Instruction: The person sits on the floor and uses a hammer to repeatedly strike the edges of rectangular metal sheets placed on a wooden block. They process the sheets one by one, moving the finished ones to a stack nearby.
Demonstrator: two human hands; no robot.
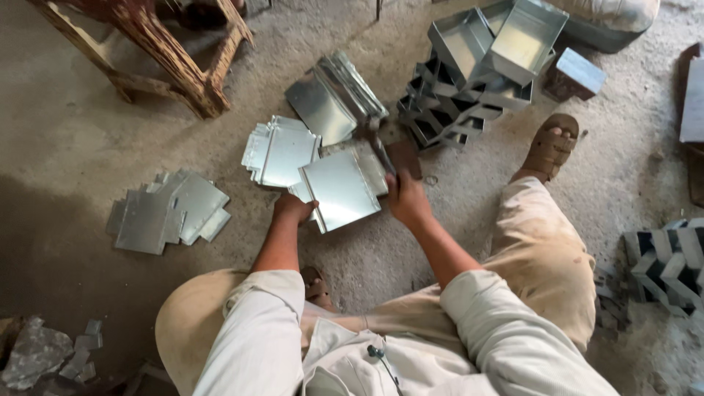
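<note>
Flat shiny metal sheets are lying in a pile (282, 150) on the dusty concrete floor (66, 139), with folded metal trays (480, 55) stacking up beyond and a worn wooden stool (176, 51) standing at the far left. The left hand (293, 207) is gripping the near sheet (339, 189) by its edge, while the right hand (408, 199) is clamping a hammer (392, 150) above it.

On the floor (73, 132), a metal sheet (339, 189) lies between the left hand (292, 207) and right hand (407, 199). A sheet stack (282, 150) lies just behind it, loose sheets (167, 211) far left, stacked trays (477, 66) behind right, a wooden stool (169, 55) behind left.
</note>
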